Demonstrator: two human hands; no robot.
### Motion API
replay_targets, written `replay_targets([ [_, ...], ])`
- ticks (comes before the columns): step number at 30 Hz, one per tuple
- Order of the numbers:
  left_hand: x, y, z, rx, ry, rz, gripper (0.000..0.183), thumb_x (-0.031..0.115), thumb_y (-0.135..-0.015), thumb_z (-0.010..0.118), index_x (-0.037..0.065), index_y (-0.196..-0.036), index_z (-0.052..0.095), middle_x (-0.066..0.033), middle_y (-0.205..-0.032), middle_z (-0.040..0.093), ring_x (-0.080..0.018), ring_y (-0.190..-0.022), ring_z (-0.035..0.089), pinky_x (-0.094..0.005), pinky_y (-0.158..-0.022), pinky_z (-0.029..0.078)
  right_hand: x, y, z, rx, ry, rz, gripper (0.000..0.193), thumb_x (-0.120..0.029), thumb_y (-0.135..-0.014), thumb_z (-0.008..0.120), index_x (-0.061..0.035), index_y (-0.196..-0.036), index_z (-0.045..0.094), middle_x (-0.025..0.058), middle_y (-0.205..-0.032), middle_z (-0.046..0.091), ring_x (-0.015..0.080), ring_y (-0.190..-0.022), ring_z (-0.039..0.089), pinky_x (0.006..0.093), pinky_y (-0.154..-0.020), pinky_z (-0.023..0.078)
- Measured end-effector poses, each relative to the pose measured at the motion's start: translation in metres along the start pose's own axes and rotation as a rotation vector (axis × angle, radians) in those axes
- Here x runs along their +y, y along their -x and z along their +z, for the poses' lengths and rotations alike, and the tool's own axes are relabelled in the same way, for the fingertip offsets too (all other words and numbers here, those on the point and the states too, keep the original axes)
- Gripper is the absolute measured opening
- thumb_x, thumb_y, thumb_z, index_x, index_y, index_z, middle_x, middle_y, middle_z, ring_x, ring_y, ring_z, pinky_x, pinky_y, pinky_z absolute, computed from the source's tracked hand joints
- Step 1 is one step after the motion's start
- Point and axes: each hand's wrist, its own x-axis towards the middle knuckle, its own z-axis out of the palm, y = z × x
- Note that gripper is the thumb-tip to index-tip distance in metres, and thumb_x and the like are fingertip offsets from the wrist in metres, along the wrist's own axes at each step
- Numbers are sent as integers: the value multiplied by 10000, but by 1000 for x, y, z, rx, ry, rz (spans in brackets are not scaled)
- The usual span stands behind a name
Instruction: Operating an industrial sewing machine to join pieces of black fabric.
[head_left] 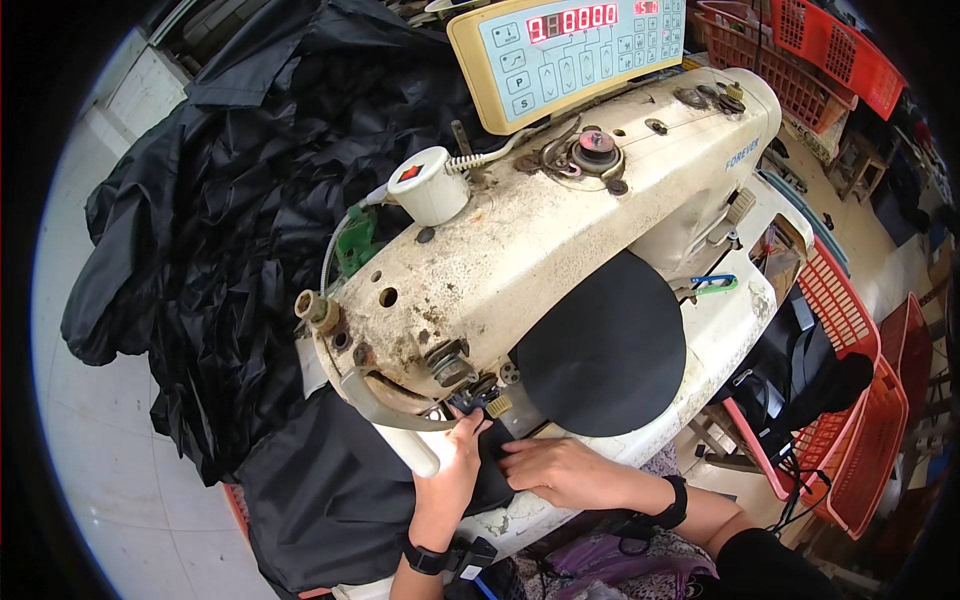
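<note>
My left hand (452,468) reaches up to the needle area of a worn, cream-coloured sewing machine (500,270). Its thumb and fingertips are pinched together beside the presser foot; what they hold, if anything, is too small to make out. Just right of it, my right hand (565,474) lies low over the machine bed with fingers curled and pressed at the edge of the black fabric (330,490). That fabric spreads left from under the needle area. A round-edged black piece (605,350) lies flat on the bed under the machine's arm.
A large heap of crumpled black fabric (250,240) fills the left behind the machine. A control panel (570,65) with lit red digits stands at the back. On the right are red plastic baskets (840,310) holding dark items. Small thread snips (715,284) lie on the bed.
</note>
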Motion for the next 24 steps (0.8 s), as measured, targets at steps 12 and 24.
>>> replay_targets([
  [12,-9,4,-1,-90,-155,25,285,-78,-798,633,40,-1049,699,-176,-916,701,-335,-868,678,-419,-794,524,6,-9,5,-14,92,50,196,-2,-777,663,-12,-972,665,127,-1155,703,314,-1189,616,403,-1038,500],
  [24,-9,4,-20,-100,-150,41,339,-28,-778,671,116,-1081,720,-108,-925,668,-322,-911,629,-446,-857,471,-2,-7,-2,1,-69,71,215,-198,-869,720,-17,-959,646,121,-1103,664,312,-1128,603,426,-1091,426],
])
